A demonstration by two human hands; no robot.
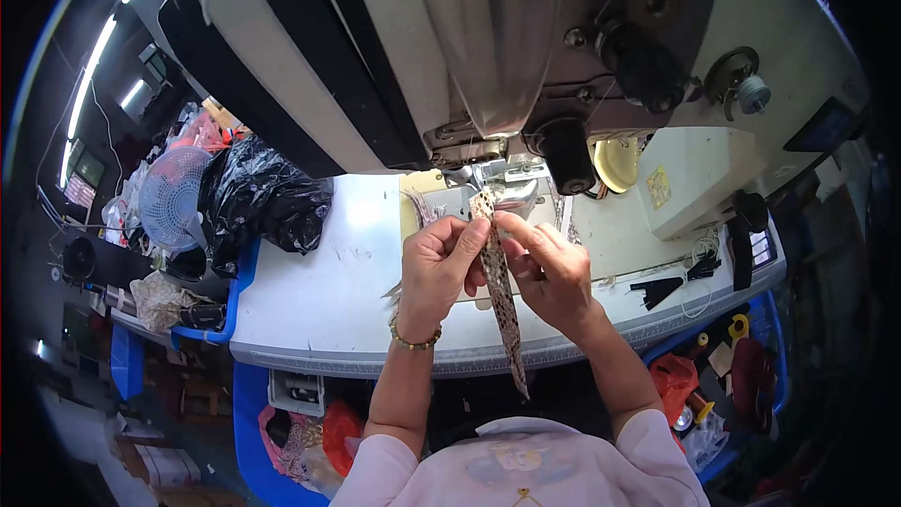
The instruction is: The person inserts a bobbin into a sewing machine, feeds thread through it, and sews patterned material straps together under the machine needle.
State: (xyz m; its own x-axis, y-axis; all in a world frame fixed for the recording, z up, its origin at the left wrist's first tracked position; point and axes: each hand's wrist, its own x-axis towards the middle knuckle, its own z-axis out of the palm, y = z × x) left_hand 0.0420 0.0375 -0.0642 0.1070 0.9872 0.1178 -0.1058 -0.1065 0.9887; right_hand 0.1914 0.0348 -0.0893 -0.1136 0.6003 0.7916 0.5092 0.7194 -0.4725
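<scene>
Both grips pinch fabric strip [497, 272]: left hand [434, 268], right hand [554, 272] | strip's top hidden under presser foot [507, 190]

Legible text: none. Yellow sticker [658, 187] on the white machine housing, up and to the right of the hands [493, 268]: marks too small to read. Dark display panel [824, 129], far right of the hands: nothing readable. Lit screen [79, 190], far left: blurred.
</scene>
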